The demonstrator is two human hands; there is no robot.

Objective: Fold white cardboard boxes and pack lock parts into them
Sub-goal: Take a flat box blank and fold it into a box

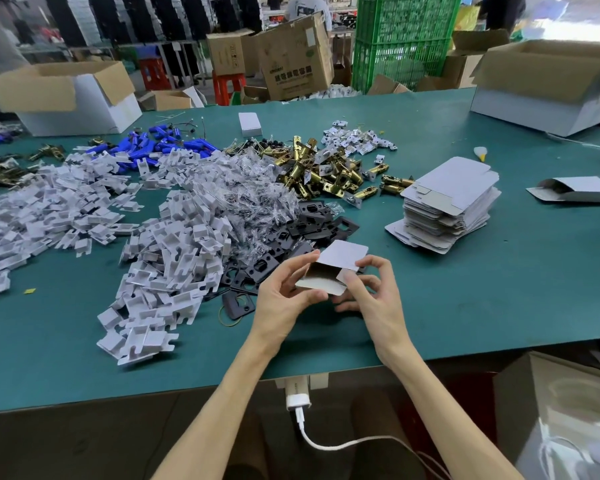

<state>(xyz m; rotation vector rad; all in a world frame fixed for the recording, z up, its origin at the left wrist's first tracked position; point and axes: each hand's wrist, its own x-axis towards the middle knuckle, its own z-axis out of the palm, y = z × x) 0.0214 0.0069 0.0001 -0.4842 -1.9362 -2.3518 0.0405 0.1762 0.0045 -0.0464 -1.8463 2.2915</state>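
Just below the frame's centre, the left hand (286, 295) grips one side of a half-formed white box (343, 255) while the right hand (374, 292) pinches its near flap (319, 286) (not yet tucked); hold the walls square, then fold the flap along its crease.
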